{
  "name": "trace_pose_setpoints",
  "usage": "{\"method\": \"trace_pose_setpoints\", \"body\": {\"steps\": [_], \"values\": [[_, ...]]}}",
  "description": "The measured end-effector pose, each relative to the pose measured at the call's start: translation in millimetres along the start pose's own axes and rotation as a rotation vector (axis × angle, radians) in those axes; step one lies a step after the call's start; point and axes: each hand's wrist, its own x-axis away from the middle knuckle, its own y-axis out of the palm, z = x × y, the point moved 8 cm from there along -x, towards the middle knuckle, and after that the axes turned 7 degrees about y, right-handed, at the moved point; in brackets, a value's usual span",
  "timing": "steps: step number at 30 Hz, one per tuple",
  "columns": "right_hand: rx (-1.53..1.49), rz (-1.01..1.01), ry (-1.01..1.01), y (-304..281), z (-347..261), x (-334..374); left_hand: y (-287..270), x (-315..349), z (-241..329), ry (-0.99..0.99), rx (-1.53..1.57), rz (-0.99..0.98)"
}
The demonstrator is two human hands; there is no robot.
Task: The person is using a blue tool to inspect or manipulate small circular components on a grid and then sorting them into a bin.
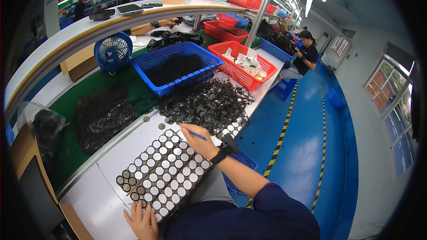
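A flat tray of white round discs [171, 169] in dark rings lies on the white tabletop before me. Several rings at its left end look dark, without white faces. My left hand [143, 223] rests at the tray's near left corner, fingers spread and fingertips touching dark rings there. Over the tray's far edge, my right hand [198, 141] is closed round a slim blue pen-like tool [197, 135]; its tip is hard to make out. Just beyond that hand spreads a heap of loose black rings and discs [209, 104]. A few loose discs [161, 126] lie beside the heap.
Behind the heap stand a blue basket [167, 90] of black parts and a red basket [242, 78] with paper scraps. A darker pile [104, 118] covers the green mat, near a blue fan [113, 52]. A shelf [106, 24] crosses above. Another person [307, 55] sits farther right.
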Motion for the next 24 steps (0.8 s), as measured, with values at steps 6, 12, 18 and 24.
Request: {"method": "trace_pose_setpoints", "body": {"steps": [6,12,18,24], "values": [[0.099,0.061,0.198,-53,45,-40,0,-2,-1,-0.012,0.002,-0.007],[0.176,0.035,0.251,-77,71,-52,-1,-1,-1,-0.017,0.018,-0.007],[0.125,-0.013,0.346,-83,103,-64,-3,-2,1,-0.032,0.035,-0.024],[-0.163,-0.038,0.430,-78,100,-68,-6,-1,3,-0.044,0.021,-0.032]]}}
